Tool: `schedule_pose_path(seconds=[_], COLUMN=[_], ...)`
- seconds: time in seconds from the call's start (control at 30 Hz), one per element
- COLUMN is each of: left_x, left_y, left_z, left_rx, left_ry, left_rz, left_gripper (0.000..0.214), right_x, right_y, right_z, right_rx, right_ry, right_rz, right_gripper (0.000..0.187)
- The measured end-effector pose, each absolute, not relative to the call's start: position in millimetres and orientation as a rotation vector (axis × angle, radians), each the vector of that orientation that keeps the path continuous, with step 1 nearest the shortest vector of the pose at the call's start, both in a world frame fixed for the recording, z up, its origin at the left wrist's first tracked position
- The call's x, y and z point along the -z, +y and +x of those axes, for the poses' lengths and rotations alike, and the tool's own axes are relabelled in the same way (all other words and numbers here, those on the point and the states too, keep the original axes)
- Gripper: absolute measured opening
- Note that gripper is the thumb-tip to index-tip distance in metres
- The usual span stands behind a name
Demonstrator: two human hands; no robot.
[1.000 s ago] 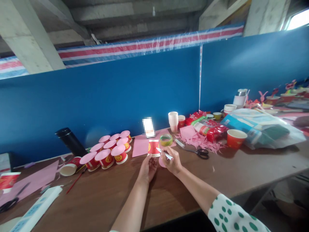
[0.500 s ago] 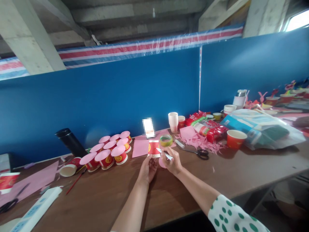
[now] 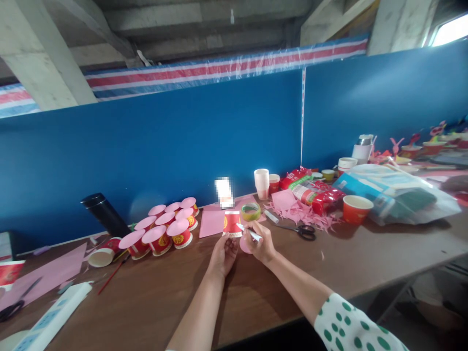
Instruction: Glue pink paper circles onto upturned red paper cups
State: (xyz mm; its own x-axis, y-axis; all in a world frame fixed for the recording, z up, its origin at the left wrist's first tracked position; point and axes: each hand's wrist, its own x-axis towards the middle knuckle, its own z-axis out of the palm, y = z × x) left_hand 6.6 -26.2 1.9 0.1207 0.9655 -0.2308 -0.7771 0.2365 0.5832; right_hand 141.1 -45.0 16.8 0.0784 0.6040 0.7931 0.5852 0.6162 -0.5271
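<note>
A red paper cup (image 3: 231, 222) with a gold print stands upside down, its white rim low, in front of me. My left hand (image 3: 224, 252) is closed round its lower edge from the near side. In my right hand (image 3: 259, 242) is a white marker pen (image 3: 255, 236), pinched so that its tip meets the cup's right side. Partly hidden under the right hand lies a pink paper disc (image 3: 244, 245). Behind the cup is a pink sheet (image 3: 211, 223), with a roll of yellow-green tape (image 3: 250, 211) at its right.
Several upturned red cups topped with pink discs (image 3: 178, 226) stand at left, near a black bottle (image 3: 106, 214). Scissors (image 3: 305, 232), a white pen cap or tube (image 3: 271, 217), pink paper shreds (image 3: 300, 209), an orange cup (image 3: 357, 209) and a plastic bag (image 3: 398, 195) lie to the right.
The whole view has shifted very slightly. Both hands keep the same hold, and the pen tip stays against the cup.
</note>
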Motion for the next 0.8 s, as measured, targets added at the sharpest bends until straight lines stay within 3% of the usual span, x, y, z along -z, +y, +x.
schedule_pose_path(seconds=[0.8], left_x=[-1.7], left_y=[-27.0], left_z=[6.4], left_rx=[-1.306], left_ry=[0.63], left_rz=[0.404], left_gripper=[0.007], right_x=[-18.1], right_y=[-45.6], right_z=[141.0], right_rx=[-0.009], right_ry=[-1.579], right_rz=[-1.025], right_gripper=[0.009])
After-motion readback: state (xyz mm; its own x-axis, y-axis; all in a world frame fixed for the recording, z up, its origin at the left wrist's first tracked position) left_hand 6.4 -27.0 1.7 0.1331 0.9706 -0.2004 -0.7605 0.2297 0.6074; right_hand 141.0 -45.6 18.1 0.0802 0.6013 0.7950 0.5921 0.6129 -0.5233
